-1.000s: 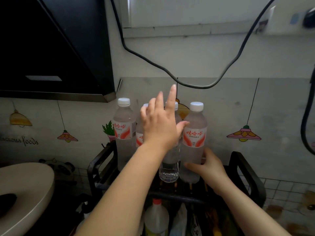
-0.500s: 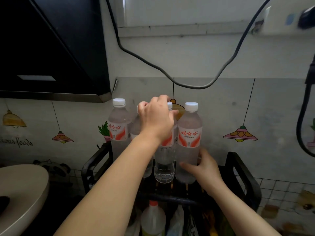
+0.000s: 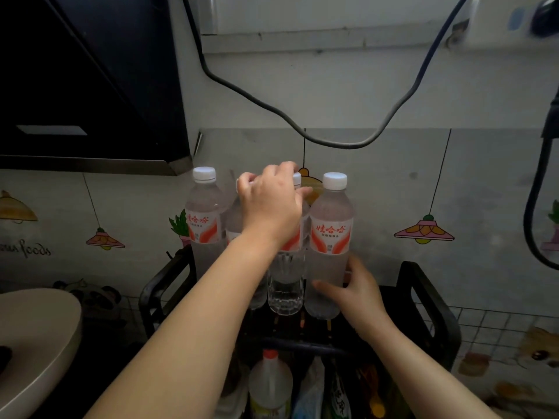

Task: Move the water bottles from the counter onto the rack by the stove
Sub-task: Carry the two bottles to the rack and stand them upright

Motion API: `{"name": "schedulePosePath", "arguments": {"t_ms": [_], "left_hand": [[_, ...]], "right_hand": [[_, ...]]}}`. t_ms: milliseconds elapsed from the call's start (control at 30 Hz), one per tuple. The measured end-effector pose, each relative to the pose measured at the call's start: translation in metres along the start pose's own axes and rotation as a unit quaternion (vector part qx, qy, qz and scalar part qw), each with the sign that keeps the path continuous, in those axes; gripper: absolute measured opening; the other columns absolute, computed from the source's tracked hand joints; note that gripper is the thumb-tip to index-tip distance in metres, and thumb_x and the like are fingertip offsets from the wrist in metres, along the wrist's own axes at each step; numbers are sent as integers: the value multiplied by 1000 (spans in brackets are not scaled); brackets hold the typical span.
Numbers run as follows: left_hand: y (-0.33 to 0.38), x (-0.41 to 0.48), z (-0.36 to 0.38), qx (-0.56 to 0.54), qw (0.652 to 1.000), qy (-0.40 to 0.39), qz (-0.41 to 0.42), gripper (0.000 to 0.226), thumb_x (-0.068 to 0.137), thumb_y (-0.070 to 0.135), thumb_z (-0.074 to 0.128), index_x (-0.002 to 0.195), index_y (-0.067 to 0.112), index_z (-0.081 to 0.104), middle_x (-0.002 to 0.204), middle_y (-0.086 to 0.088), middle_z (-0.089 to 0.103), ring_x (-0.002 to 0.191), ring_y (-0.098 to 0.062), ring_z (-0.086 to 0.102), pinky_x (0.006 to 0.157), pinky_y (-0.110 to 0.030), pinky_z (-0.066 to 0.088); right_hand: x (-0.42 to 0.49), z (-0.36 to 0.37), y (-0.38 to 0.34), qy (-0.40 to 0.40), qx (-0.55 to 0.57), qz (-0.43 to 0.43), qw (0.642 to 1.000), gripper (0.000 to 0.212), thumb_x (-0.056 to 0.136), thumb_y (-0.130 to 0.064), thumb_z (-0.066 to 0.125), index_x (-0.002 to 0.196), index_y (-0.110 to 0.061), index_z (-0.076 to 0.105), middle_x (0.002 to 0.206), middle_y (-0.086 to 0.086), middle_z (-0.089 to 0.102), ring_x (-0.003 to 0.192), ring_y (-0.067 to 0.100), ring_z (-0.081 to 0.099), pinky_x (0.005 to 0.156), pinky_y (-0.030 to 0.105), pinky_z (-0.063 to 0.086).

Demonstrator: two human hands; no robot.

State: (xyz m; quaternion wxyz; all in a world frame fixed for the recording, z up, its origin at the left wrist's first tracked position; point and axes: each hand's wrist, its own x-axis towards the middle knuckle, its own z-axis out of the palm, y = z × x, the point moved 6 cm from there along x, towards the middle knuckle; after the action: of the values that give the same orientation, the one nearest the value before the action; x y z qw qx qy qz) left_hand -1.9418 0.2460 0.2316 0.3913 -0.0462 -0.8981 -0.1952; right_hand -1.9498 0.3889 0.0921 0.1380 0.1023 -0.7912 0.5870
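Note:
Several clear water bottles with white caps and red-and-white labels stand upright on the top shelf of a black rack [image 3: 429, 300]. My left hand [image 3: 270, 207] curls over the tops of the two middle bottles [image 3: 286, 285], hiding their caps. My right hand [image 3: 354, 293] grips the lower body of the rightmost bottle [image 3: 331, 237]. The leftmost bottle [image 3: 203, 222] stands free beside my left hand.
A black range hood [image 3: 90, 86] hangs at upper left. A pale round lid [image 3: 36, 343] lies at lower left. On the rack's lower shelf sit a red-capped jug [image 3: 270, 385] and packets. A grey cable [image 3: 332, 140] sags across the wall above the bottles.
My left hand went from open with raised fingers to curled down over the middle bottle tops. My right hand has stayed on the rightmost bottle's base.

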Motion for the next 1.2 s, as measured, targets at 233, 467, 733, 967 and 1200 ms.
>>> {"name": "schedulePosePath", "arguments": {"t_ms": [233, 467, 733, 967, 1200], "left_hand": [[-1, -6, 1, 30, 999, -5, 9, 43, 95, 39, 42, 132, 18, 44, 128, -4, 55, 120, -22, 49, 114, -43, 9], [3, -19, 3, 48, 998, -6, 27, 65, 93, 39, 47, 148, 20, 18, 156, -9, 21, 143, -23, 19, 116, -48, -2], [14, -57, 3, 53, 996, -4, 66, 68, 83, 31, 65, 141, 9, 37, 150, -17, 33, 139, -32, 31, 114, -52, 13], [26, -108, 13, 73, 993, -57, 71, 65, 81, 31, 67, 137, 9, 43, 146, -15, 41, 136, -32, 37, 112, -53, 23], [32, -156, 25, 56, 980, -189, 8, 58, 94, 36, 46, 144, 19, 26, 149, 3, 33, 139, -16, 26, 117, -41, 13]], "right_hand": [[3, 0, 2, -44, -19, 26, 999, 54, 74, -16, 75, 119, -22, 47, 103, -12, 53, 83, -8, 47, 63, 11, 39], [0, -1, 2, -34, -74, 31, 996, 58, 73, -19, 76, 123, -19, 47, 111, -5, 56, 97, 8, 50, 69, 17, 43], [-16, -16, -4, -7, -144, 50, 988, 79, 75, -24, 75, 141, -15, 33, 138, 6, 49, 127, 21, 47, 93, 27, 40], [-37, -31, -14, -11, -205, 41, 978, 70, 80, -27, 69, 140, -16, 35, 140, 7, 46, 128, 21, 45, 101, 31, 40], [-69, -47, -19, -24, -210, 23, 977, 62, 82, -25, 67, 137, -15, 40, 135, 5, 50, 123, 18, 49, 100, 31, 43]]}}
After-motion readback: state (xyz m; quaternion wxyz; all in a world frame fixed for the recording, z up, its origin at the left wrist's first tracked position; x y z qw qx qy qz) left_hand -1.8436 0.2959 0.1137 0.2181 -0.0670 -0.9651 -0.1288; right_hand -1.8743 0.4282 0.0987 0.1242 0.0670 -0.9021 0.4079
